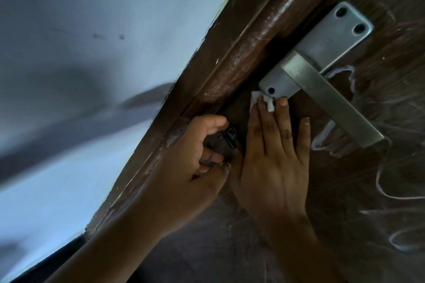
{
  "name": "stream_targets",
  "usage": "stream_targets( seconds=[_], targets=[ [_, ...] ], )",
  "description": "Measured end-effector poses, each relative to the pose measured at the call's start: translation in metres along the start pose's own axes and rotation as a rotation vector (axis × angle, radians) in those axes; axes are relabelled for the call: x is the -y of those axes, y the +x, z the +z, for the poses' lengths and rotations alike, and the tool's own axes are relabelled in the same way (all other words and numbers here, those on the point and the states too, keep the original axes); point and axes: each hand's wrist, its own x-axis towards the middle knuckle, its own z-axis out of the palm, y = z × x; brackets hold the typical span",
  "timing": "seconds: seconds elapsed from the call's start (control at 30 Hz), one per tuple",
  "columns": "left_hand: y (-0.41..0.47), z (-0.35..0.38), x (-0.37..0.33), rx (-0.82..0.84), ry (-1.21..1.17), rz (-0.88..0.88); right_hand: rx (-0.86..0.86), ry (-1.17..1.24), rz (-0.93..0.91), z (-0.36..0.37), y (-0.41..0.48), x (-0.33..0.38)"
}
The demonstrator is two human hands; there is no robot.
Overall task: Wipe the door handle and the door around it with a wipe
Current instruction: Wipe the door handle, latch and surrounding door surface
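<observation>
Head view: straight-fingered right hand [276,163] pins the limp-looking white wipe [254,99], best held under fingertips, on the brown wooden door [345,202] beside the silver lever handle [331,99]; left hand [195,161] clutches a small dark object [227,138].

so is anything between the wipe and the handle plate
Nothing visible. The wipe, pressed flat under the right hand, sits right at the lower end of the handle plate. The left hand grips a dark thing off to the side.
</observation>
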Motion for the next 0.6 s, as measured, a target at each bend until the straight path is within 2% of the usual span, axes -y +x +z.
stream_targets(
  seconds=[0.1, 0.2, 0.33, 0.4, 0.6],
  targets=[
    [0.002, 0.001, -0.002, 0.001, -0.014, 0.008, -0.119, 0.036, 0.004, 0.002, 0.006, 0.001],
    [0.004, 0.005, -0.006, 0.009, -0.042, 0.033, -0.2, -0.041, 0.036, 0.0, 0.012, 0.0],
    [0.005, 0.009, -0.012, 0.029, -0.044, 0.037, -0.313, -0.157, -0.028, 0.0, 0.015, -0.016],
    [0.005, 0.01, -0.018, 0.038, -0.041, 0.033, -0.368, -0.113, -0.052, -0.004, 0.016, -0.022],
    [0.009, 0.013, -0.059, -0.006, -0.02, 0.035, -0.236, 0.214, 0.02, -0.038, -0.01, -0.021]
  ],
)
